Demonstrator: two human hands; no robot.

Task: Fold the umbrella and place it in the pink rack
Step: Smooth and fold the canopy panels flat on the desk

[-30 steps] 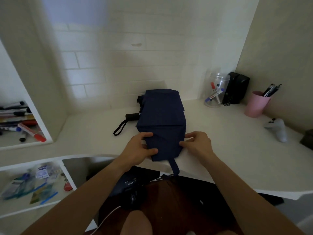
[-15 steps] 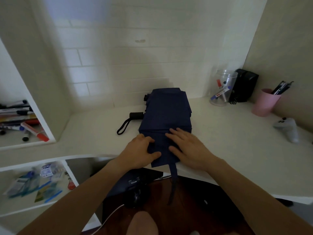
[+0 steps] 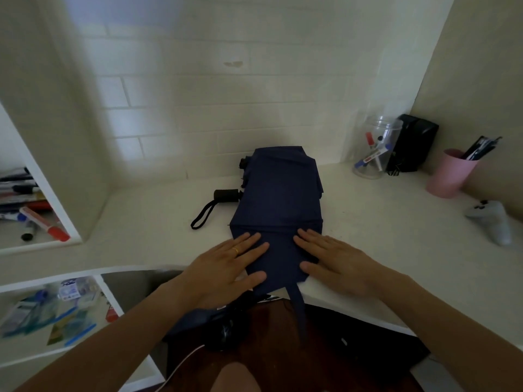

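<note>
The fold is in hand: the navy umbrella (image 3: 278, 202) lies flattened on the tabletop (image 3: 396, 236), canopy pleated into a slab, handle (image 3: 226, 195) poking out to its left. The left hand (image 3: 226, 267) and right hand (image 3: 336, 263) press flat on its near end, fingers (image 3: 250, 240) straight and slightly spread, gripping nothing. Next, I judge, the cloth must be rolled tight and bound with the strap (image 3: 298, 304), which dangles over the tabletop's near edge. Open room lies to the right, toward the pink cup (image 3: 450, 176); whether that is the rack I cannot tell.
</note>
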